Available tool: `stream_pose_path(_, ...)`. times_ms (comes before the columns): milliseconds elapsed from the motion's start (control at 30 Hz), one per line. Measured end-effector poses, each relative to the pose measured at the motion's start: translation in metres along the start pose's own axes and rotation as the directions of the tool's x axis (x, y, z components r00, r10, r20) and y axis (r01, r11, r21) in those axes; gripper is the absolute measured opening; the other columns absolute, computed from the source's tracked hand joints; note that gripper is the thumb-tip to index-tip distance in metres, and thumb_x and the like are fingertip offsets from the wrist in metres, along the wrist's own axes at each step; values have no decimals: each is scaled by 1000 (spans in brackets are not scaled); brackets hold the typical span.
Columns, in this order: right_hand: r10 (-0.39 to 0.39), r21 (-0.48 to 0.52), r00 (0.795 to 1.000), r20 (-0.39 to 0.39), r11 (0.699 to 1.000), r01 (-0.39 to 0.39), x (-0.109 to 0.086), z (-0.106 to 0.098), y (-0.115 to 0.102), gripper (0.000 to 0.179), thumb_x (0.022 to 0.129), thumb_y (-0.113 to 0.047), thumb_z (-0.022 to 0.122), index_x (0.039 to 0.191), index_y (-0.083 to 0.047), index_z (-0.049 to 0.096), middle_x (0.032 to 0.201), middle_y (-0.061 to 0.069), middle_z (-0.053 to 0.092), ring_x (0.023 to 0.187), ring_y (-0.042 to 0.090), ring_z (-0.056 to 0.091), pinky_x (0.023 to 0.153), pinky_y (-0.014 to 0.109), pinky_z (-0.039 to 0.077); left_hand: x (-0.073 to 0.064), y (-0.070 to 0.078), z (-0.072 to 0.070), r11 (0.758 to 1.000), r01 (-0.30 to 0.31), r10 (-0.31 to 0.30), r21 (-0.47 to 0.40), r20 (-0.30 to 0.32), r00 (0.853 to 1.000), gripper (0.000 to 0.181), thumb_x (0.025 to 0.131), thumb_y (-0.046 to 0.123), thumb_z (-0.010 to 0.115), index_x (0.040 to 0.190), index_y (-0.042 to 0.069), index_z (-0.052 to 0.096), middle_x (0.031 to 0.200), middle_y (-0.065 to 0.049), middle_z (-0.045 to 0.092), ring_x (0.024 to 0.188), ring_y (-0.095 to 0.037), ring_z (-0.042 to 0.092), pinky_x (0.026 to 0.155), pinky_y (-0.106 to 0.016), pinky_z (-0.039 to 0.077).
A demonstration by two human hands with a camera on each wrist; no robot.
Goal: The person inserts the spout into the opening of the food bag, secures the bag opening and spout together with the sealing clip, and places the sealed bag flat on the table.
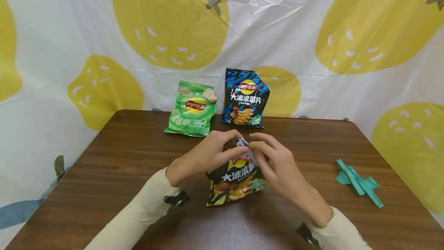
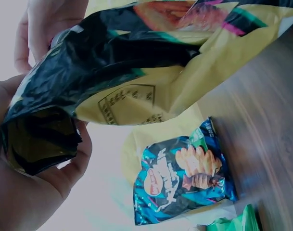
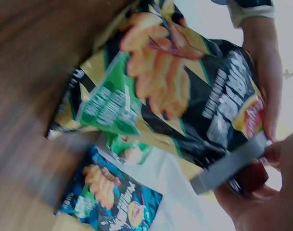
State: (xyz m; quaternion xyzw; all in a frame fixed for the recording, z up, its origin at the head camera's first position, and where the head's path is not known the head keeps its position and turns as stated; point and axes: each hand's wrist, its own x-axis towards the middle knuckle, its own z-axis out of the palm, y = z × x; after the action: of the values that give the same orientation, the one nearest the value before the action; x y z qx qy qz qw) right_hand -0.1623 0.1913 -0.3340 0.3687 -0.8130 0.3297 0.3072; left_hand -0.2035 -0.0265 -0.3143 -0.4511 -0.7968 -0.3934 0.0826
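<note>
A black and gold bag of chips (image 1: pixel 239 178) is held up in front of me, its lower edge close over the table. My left hand (image 1: pixel 208 153) grips its upper left part, thumb across the front. In the left wrist view, a fold of the chip bag (image 2: pixel 40 139) gapes between the fingers. At the bag's top right, my right hand (image 1: pixel 277 165) pinches a grey bag clip (image 3: pixel 228 163). That clip lies slantwise across the bag's top edge, where dark red bag material bulges out beyond it. Both hands' fingertips nearly meet there.
Behind the hands, a green chip bag (image 1: pixel 192 109) and a blue and black chip bag (image 1: pixel 245 97) stand near the table's back edge. Several teal bag clips (image 1: pixel 359 182) lie piled on the right of the brown wooden table (image 1: pixel 114 180). A lemon-print cloth (image 1: pixel 270 22) hangs behind.
</note>
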Motion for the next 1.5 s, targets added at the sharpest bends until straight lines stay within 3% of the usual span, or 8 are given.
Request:
stream_pose_path(133, -11, 28, 997, 81, 1000, 8, 0, -1, 0, 21, 95, -5, 61, 114, -11, 69, 122, 1, 65, 103, 12, 63, 84, 18, 48, -2, -2, -4, 1000, 7, -7, -9, 1, 1000, 12, 99, 22, 64, 102, 10, 66, 81, 6, 67, 69, -2, 60, 63, -23, 52)
stream_pose_path(367, 113, 60, 988, 103, 991, -119, 0, 9, -7, 33, 95, -11, 67, 125, -8, 54, 102, 0, 66, 67, 4, 53, 59, 22, 46, -6, -1, -9, 999, -16, 14, -41, -48, 999, 9, 94, 15, 70, 94, 9, 64, 90, 2, 61, 74, -7, 57, 64, -25, 49)
stream_pose_path(600, 147, 46, 982, 116, 987, -153, -1, 9, -11, 9, 98, -13, 64, 106, -11, 67, 83, -7, 55, 70, 7, 49, 60, 25, 44, -5, 3, -7, 994, -54, 53, -93, -23, 998, 10, 94, 9, 69, 89, 9, 61, 87, 1, 55, 73, -9, 53, 60, -25, 48)
stream_pose_path(933, 89, 109, 991, 105, 989, -100, -2, 9, -11, 11, 95, -6, 65, 103, -12, 67, 82, -8, 57, 67, 6, 49, 57, 24, 44, -6, 3, -5, 981, -67, 66, -182, -13, 998, 12, 95, 10, 68, 85, 13, 62, 84, 3, 55, 73, -13, 50, 58, -27, 43)
stream_pose_path(1033, 115, 110, 987, 112, 986, -127, -1, 8, -9, 10, 96, -8, 65, 105, -12, 67, 85, -7, 60, 68, 6, 51, 58, 25, 45, -5, 2, -4, 983, -47, 40, -176, -39, 998, 9, 94, 11, 70, 87, 12, 64, 84, 3, 57, 72, -12, 50, 58, -26, 43)
stream_pose_path(1267, 287, 96, 919, 270, 942, -323, 2, -7, 0, 36, 92, -26, 73, 125, -17, 61, 93, -5, 64, 74, 10, 57, 64, 28, 49, -2, -2, -2, 991, 49, -57, -127, -58, 997, 7, 94, 17, 70, 93, 10, 68, 87, 2, 63, 72, -10, 56, 62, -25, 49)
stream_pose_path(1367, 330, 117, 889, 318, 917, -382, 3, -13, 4, 40, 89, -25, 76, 126, -17, 61, 95, -3, 67, 77, 11, 61, 67, 27, 51, -1, -3, -5, 990, 83, -86, -111, -22, 996, 13, 96, 20, 67, 103, 9, 66, 91, 1, 66, 77, -10, 61, 67, -26, 53)
stream_pose_path(1500, 374, 141, 871, 318, 890, -433, 3, -16, 7, 38, 88, -24, 78, 122, -14, 65, 95, 0, 69, 80, 12, 66, 68, 28, 55, -3, -5, -16, 981, 171, -166, -94, 62, 984, 28, 98, 28, 64, 120, 11, 59, 101, 1, 67, 89, -10, 64, 78, -30, 55)
